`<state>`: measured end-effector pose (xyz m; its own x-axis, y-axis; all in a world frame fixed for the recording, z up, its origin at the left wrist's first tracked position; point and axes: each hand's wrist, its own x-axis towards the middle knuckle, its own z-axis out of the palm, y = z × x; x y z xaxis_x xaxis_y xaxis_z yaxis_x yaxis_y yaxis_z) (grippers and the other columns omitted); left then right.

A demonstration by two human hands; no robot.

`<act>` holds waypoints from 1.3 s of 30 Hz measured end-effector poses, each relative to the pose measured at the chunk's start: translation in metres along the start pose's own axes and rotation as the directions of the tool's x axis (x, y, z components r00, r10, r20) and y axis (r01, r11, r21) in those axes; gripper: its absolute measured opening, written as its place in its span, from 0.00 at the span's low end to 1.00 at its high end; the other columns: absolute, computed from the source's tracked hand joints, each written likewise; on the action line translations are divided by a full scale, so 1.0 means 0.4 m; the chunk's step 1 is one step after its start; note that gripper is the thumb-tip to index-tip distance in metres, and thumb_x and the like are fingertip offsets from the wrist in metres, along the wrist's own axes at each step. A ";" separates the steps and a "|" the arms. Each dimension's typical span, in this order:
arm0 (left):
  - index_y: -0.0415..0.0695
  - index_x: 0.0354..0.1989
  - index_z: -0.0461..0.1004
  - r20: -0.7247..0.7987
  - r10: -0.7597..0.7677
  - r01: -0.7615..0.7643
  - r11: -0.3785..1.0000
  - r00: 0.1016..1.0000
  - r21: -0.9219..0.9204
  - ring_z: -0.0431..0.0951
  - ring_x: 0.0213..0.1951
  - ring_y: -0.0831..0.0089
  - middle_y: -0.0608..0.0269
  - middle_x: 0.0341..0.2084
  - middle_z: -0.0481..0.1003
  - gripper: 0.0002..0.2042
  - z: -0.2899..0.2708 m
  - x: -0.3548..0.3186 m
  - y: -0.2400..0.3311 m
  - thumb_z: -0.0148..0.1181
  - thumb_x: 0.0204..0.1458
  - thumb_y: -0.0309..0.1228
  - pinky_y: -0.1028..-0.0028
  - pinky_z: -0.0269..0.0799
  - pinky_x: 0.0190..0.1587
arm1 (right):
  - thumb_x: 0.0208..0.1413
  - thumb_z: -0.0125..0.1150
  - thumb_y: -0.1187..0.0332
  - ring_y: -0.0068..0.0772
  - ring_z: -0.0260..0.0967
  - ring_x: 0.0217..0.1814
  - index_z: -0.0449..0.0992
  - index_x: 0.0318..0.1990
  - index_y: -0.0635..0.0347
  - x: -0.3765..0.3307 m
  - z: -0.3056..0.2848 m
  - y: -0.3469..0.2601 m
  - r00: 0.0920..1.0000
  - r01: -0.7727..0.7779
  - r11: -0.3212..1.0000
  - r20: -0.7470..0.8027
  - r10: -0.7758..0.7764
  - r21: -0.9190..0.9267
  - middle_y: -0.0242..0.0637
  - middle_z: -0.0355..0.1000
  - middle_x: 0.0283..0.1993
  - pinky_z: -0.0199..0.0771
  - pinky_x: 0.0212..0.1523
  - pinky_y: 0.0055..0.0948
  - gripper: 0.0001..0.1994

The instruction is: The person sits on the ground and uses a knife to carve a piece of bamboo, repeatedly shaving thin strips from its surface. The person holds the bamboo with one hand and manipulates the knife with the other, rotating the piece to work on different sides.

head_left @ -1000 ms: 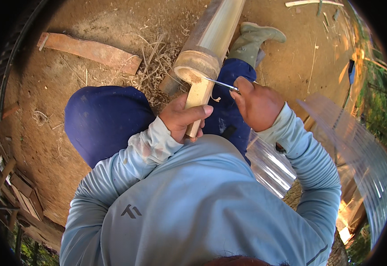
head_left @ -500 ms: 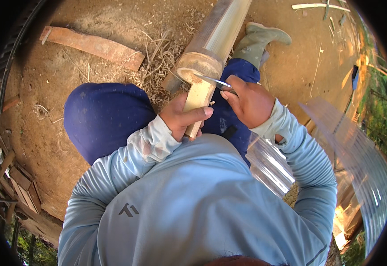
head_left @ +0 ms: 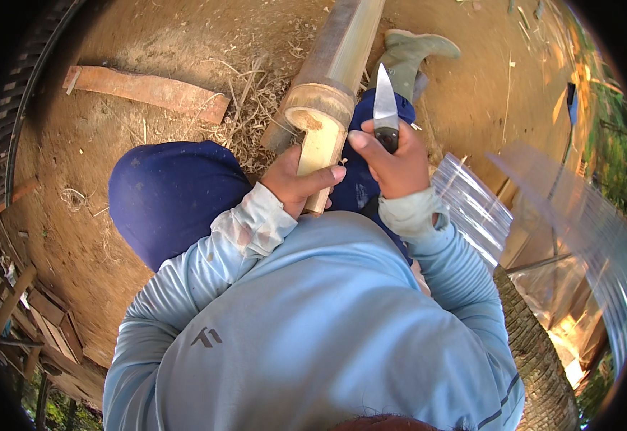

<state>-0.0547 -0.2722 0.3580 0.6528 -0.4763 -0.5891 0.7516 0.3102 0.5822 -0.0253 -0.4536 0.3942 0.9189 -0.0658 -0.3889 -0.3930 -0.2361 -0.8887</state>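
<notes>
Reddish board (head_left: 148,92) on dirt, far left; curly shavings (head_left: 252,93) next. Left hand (head_left: 288,179) wrapped around the narrow tongue (head_left: 319,154) of the bamboo tube (head_left: 328,100), thumb across its face; underside fingers mostly hidden. Tube sits mid-frame beyond that grip, long axis running away from the person, leaning slightly right. Knife (head_left: 384,100) right of tube, blade tip away from the person, roughly along the tube's axis, looks apart from it. Right hand (head_left: 396,161) closed around the dark handle; tube lies left and forward of it. Left hand nearer the bamboo. Clear corrugated sheet (head_left: 473,208) further right.
</notes>
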 end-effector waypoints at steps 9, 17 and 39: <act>0.43 0.50 0.68 0.000 0.029 -0.029 1.000 1.000 0.010 0.72 0.27 0.75 0.65 0.28 0.70 0.23 0.006 -0.003 -0.006 0.67 0.53 0.43 0.74 0.69 0.27 | 0.50 0.70 0.76 0.14 0.61 0.19 0.73 0.45 0.65 0.012 -0.011 0.020 0.979 -0.188 0.920 0.136 0.149 0.343 0.28 0.71 0.28 0.58 0.17 0.20 0.16; 0.45 0.52 0.64 0.018 0.001 0.001 0.994 1.000 -0.114 0.72 0.26 0.75 0.64 0.28 0.69 0.25 0.010 -0.018 -0.001 0.67 0.53 0.43 0.75 0.68 0.25 | 0.52 0.69 0.73 0.15 0.63 0.20 0.77 0.39 0.64 -0.001 -0.092 0.067 0.997 -0.080 0.995 -0.011 0.081 0.063 0.26 0.71 0.24 0.61 0.21 0.20 0.09; 0.44 0.56 0.63 -0.005 0.045 -0.045 0.995 0.999 0.085 0.73 0.29 0.75 0.64 0.30 0.70 0.27 0.019 0.003 -0.026 0.67 0.55 0.42 0.75 0.70 0.27 | 0.54 0.69 0.68 0.17 0.61 0.19 0.76 0.37 0.61 0.015 -0.041 0.058 0.952 -0.142 0.967 0.297 0.075 0.211 0.29 0.70 0.25 0.59 0.19 0.20 0.09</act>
<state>-0.0623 -0.2824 0.3554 0.6867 -0.4573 -0.5651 0.7109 0.2602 0.6534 -0.0284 -0.4756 0.3752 0.8352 0.2073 -0.5093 -0.5180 -0.0142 -0.8553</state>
